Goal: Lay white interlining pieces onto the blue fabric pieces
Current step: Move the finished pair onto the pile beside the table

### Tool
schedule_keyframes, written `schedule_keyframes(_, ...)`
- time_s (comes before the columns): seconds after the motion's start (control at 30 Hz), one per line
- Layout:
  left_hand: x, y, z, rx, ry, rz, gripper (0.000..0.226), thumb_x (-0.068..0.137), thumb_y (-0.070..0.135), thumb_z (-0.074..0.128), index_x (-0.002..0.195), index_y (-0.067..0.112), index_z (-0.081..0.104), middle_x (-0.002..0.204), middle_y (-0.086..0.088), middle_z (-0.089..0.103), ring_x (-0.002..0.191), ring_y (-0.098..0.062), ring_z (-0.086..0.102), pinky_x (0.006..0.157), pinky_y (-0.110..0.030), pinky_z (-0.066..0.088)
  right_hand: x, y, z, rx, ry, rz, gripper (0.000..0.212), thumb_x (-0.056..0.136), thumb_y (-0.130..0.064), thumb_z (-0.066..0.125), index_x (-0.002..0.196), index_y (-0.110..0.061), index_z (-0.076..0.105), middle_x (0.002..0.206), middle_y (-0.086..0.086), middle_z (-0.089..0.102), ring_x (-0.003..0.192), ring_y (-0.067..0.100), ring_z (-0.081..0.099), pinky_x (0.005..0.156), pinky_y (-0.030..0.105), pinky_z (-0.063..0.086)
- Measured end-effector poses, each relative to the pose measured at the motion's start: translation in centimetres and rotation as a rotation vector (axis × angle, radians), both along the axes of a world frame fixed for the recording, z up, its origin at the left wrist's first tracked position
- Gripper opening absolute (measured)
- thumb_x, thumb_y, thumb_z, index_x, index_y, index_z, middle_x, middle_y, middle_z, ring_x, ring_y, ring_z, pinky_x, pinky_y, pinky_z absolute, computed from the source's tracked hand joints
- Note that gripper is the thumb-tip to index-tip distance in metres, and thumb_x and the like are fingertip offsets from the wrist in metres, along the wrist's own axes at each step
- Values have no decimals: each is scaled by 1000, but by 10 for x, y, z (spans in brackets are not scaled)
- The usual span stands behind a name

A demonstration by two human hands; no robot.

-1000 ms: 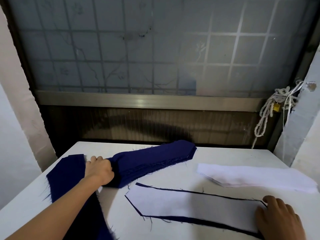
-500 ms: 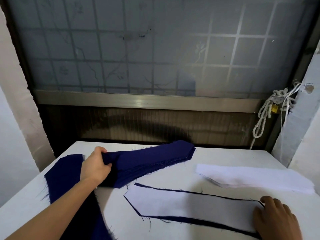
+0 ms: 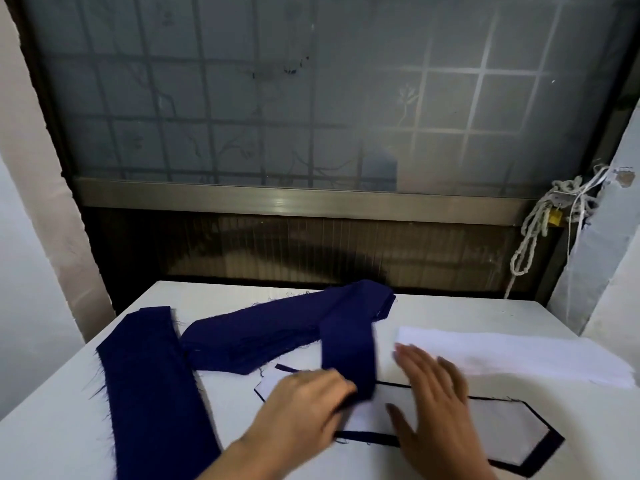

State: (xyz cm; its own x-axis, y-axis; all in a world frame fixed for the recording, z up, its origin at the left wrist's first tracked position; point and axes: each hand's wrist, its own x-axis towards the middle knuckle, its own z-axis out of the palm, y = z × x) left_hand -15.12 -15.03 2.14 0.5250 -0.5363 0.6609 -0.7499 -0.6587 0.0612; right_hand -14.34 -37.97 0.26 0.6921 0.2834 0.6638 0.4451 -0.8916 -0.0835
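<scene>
gripping one blue fabric piece (image 3: 348, 351) by its near end, the left hand (image 3: 308, 407) holds it above the interlined piece (image 3: 498, 427) near centre. the right hand (image 3: 433, 407) lies beside it, fingers spread. the blue stack (image 3: 277, 330) lies far left, the white interlining stack (image 3: 502, 358) far right.

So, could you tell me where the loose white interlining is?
Head view: the white interlining lies on the table, at its right, just beyond the right hand.
</scene>
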Motion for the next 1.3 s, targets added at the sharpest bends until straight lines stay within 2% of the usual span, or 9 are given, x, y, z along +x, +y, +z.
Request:
schedule_keyframes(0.1,-10,-8,-1,90,-193,-58,41,62,19,86,100,16,70,83,1,67,67,-17,59,58,-27,49,6,19,5,68,112,193,68,40,-16,91,103,-22,68,111,-9,68,115,4,55,105,30,28)
schedule_keyframes(0.2,-5,9,-3,-217,-257,-1,22,83,10,67,105,14,66,86,2,66,70,-15,59,61,-28,48,10,4,4,105,84,198,36,51,-7,91,78,-23,71,83,-15,69,82,3,65,103,33,32)
schedule_keyframes(0.33,11,43,-8,-626,-42,285,14,92,15,60,100,14,72,84,16,67,71,0,62,60,-19,50,12,-44,1,111,61,60,36,53,0,92,77,-17,73,76,-14,69,67,4,63,98,33,36)
schedule_keyframes(0.47,23,60,-23,-791,242,489,15,93,23,67,86,35,66,61,15,65,46,-7,56,45,-15,42,12,-90,15,152,97,-91,36,57,2,89,82,-17,73,77,-15,69,72,2,56,96,33,35)
schedule_keyframes(0.57,25,63,-34,-791,350,550,13,94,33,65,82,38,64,58,10,65,47,-11,58,49,-31,50,13,-115,33,188,148,-160,33,62,2,86,86,-15,72,75,-11,67,68,15,61,87,50,47)
schedule_keyframes(0.7,30,62,-44,-717,435,669,15,92,36,67,88,22,70,59,11,65,55,-6,61,59,-37,55,16,-135,44,364,249,-185,31,71,-3,82,94,-19,67,76,-7,68,72,23,64,75,21,45)
schedule_keyframes(0.8,31,63,-47,-641,560,687,15,90,39,69,78,28,68,62,13,67,60,-6,63,61,-36,55,21,-139,37,454,339,-263,30,75,-10,80,95,-24,63,75,-8,67,72,14,62,66,24,44)
schedule_keyframes(1.0,32,60,-51,-455,592,728,17,92,42,66,81,29,66,65,11,65,69,-10,61,66,-34,53,18,-137,1,357,502,-415,24,81,-15,74,101,-21,63,75,-3,67,70,23,62,62,34,44)
schedule_keyframes(1.3,32,58,-54,-349,519,767,23,92,43,64,97,21,69,68,7,63,76,-17,59,68,-34,49,5,-132,-23,315,380,-536,26,84,-14,70,109,-15,64,90,6,67,92,32,60,69,35,41)
